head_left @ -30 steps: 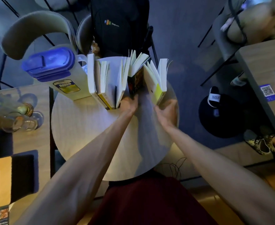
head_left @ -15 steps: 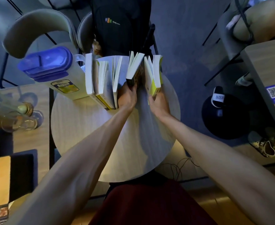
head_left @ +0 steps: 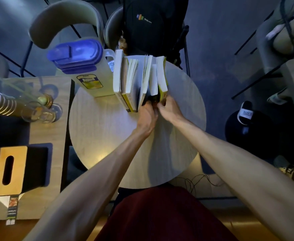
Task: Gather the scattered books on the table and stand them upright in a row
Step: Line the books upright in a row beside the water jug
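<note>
Several books (head_left: 134,80) stand upright in a row at the far side of the round wooden table (head_left: 104,136), leaning against a water jug (head_left: 83,70). The leftmost is white (head_left: 117,72), then yellow-spined ones with fanned pages. My left hand (head_left: 147,115) grips the bottom of a dark book (head_left: 152,99) near the right of the row. My right hand (head_left: 168,108) presses the outer yellow book (head_left: 162,75) in against the others. The two hands touch each other at the row's base.
The jug has a blue lid. A black backpack (head_left: 153,23) sits on a chair behind the table. To the left, a second table (head_left: 38,133) carries stacked paper cups (head_left: 2,103), glasses and a wooden tissue box (head_left: 7,169). Another table edge shows at right.
The right-hand books, spread apart a second ago, are now squeezed together with the row. Both hands have moved inward and meet at the books' base.
</note>
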